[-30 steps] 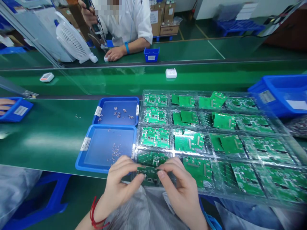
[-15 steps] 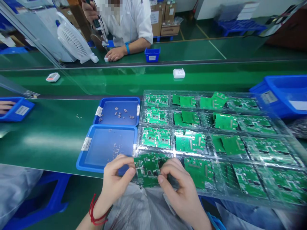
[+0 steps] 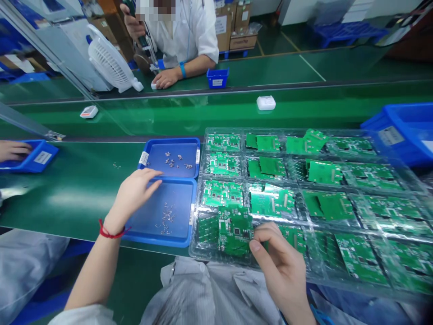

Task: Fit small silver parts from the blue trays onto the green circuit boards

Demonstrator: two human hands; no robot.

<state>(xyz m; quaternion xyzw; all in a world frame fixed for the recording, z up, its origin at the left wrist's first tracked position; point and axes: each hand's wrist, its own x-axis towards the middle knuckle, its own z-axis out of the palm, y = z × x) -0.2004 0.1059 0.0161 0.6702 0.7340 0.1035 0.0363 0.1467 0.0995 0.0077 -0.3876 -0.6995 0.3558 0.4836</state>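
My right hand point(image 3: 279, 259) pinches the right edge of a green circuit board point(image 3: 235, 230) between thumb and fingers. The board is tilted up above the near left part of a clear partitioned tray point(image 3: 198, 253). My left hand point(image 3: 137, 192) is over the left side of two blue trays, its fingers stretched out and parted from the thumb, with nothing visible in it. Small metal parts point(image 3: 167, 216) lie in the nearer blue tray point(image 3: 145, 230). The farther blue tray point(image 3: 158, 149) holds more small metal pieces point(image 3: 171, 161) in loose clusters.
Several stacks of green boards point(image 3: 270, 198) fill the clear tray's compartments. A blue bin point(image 3: 399, 131) stands at right. At far left, another person's hand point(image 3: 13, 150) is in a blue bin point(image 3: 42, 158). Across the bench, a co-worker point(image 3: 189, 40) holds a tool beside a white fan point(image 3: 111, 61).
My left hand has let go of the circuit board and moved left and away from me, over the blue trays. My right hand has moved slightly right, still holding the board. The view has shifted slightly.
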